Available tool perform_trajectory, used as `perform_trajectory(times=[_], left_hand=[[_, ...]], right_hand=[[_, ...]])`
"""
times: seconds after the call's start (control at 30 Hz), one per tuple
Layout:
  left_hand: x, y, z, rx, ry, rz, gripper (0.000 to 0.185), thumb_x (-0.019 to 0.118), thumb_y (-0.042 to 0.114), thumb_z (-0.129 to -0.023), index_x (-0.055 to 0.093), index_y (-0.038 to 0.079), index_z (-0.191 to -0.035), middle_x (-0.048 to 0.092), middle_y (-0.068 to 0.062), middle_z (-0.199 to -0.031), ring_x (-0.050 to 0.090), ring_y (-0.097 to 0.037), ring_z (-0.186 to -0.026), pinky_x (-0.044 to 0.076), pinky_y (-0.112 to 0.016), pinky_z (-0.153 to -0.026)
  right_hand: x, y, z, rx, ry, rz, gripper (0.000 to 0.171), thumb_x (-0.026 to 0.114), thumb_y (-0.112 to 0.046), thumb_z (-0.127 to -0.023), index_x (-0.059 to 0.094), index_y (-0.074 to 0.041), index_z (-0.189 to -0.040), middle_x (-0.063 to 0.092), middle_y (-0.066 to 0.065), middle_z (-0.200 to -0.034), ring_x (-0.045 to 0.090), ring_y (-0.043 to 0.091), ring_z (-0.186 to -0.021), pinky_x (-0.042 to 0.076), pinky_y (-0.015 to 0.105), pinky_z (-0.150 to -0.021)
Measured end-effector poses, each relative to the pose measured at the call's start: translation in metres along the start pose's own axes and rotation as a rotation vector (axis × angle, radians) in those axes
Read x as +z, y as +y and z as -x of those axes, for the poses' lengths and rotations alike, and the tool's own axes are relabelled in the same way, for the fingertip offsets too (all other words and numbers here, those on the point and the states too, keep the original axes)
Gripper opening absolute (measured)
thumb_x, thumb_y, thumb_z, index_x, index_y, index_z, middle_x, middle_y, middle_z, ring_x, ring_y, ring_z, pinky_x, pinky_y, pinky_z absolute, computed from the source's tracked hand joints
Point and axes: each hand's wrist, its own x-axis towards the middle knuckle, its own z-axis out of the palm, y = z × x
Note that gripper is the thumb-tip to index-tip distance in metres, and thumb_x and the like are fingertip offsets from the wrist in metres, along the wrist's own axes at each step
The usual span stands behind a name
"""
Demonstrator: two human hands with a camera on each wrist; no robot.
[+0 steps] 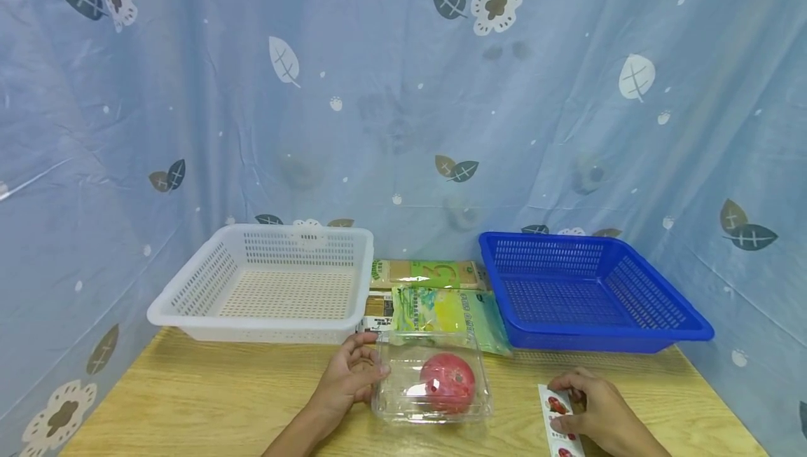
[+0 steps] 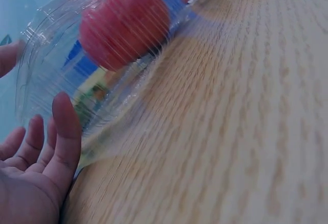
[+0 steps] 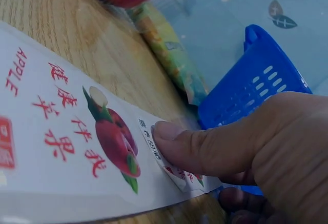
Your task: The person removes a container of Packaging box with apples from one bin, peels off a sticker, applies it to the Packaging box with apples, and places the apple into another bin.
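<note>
In the head view, the hands were well apart. The left hand [image 1: 347, 380] touched the left side of a clear box [image 1: 400, 381], fingers parted; the box sat on the wooden surface [image 1: 208, 390], a red fruit [image 1: 447, 383] inside. The right hand [image 1: 599, 411] pinched a sticker strip [image 1: 555, 404] in front of the blue basket [image 1: 592, 337]. The left wrist view showed the thumb beside the box's wall. In the right wrist view, the thumb pressed a label [image 3: 162, 152] with a lifted edge.
</note>
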Motion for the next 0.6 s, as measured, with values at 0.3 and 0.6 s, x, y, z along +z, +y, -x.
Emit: perform_trajectory(times=[0.3,0.6], left_hand=[[0.0008,0.0009,0.0011,0.004,0.006,-0.002,0.072,0.074,0.007,-0.088,0.033,-0.003,-0.146,0.054,-0.007,-0.105,0.056,-0.010,-0.079,0.053,-0.022,-0.061],[0.0009,-0.0029,0.0021,0.007,0.021,-0.029,0.073,0.074,0.008,-0.087,0.034,-0.002,-0.147,0.056,-0.006,-0.104,0.057,-0.010,-0.078,0.053,-0.022,-0.060]], right_hand=[[0.0043,-0.0005,-0.0017,-0.052,0.074,0.007,0.035,0.091,-0.023,-0.071,0.068,-0.014,-0.096,0.056,-0.004,-0.093,0.045,0.003,-0.078,0.040,0.024,-0.064],[0.0073,0.0024,0.0015,-0.025,0.086,0.026,0.033,0.090,-0.023,-0.073,0.070,-0.018,-0.098,0.056,-0.001,-0.100,0.043,0.006,-0.080,0.039,0.024,-0.065]])
